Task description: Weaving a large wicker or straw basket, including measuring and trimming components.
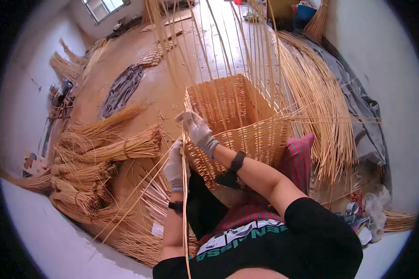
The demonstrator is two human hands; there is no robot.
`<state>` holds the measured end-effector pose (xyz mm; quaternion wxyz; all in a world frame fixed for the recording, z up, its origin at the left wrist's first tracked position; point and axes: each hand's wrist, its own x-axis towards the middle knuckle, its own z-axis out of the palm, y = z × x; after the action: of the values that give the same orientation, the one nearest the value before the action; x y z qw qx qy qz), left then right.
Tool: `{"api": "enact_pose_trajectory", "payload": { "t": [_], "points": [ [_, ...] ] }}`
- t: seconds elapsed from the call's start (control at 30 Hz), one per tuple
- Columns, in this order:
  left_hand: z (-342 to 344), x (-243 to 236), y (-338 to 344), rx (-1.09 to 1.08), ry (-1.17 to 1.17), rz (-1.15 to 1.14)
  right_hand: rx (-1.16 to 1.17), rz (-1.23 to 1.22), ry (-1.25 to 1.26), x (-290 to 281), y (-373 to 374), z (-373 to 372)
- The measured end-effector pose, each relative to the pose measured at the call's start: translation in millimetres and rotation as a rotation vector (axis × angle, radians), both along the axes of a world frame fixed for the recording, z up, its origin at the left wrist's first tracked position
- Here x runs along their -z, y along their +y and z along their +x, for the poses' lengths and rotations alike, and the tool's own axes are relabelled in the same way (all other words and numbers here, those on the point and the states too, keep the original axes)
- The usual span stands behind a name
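Observation:
A square wicker basket (246,142), partly woven, stands tilted before me with its open side up. Tall upright stakes (223,44) rise from its walls. My right hand (198,130), in a pale glove, is closed at the basket's near left corner, over the top of the weave. From under its fingers a long wicker rod (185,200) hangs toward my lap. Just below, my left hand (173,167), also gloved, is closed beside the left wall, around rods at that corner. Thin rods (137,186) run from there to the lower left. Its fingertips are partly hidden.
Tied wicker bundles (130,145) lie on the floor at left. Loose long rods (319,111) cover the right side on a grey cloth (368,132). A red striped cushion (299,156) touches the basket. Farther off lies a dark crumpled cloth (122,89).

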<state>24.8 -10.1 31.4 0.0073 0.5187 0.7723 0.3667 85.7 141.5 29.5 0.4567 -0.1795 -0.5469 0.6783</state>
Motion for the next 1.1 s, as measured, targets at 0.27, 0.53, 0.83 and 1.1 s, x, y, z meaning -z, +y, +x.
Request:
{"api": "enact_pose_trajectory", "payload": {
  "t": [0.27,0.53,0.83,1.1],
  "points": [
    [-2,-11,10,0.130,0.087,0.025,0.196,0.259,0.248,-42,-25,34],
    [-6,-12,6,0.158,-0.224,0.046,-0.012,-0.068,0.295,2,-38,121],
    [38,0,17,0.103,-0.186,0.275,0.242,-0.133,-0.156,16,-34,186],
    [51,-36,58,0.123,-0.879,0.052,0.433,0.024,-0.199,-4,-28,161]
  ]
}}
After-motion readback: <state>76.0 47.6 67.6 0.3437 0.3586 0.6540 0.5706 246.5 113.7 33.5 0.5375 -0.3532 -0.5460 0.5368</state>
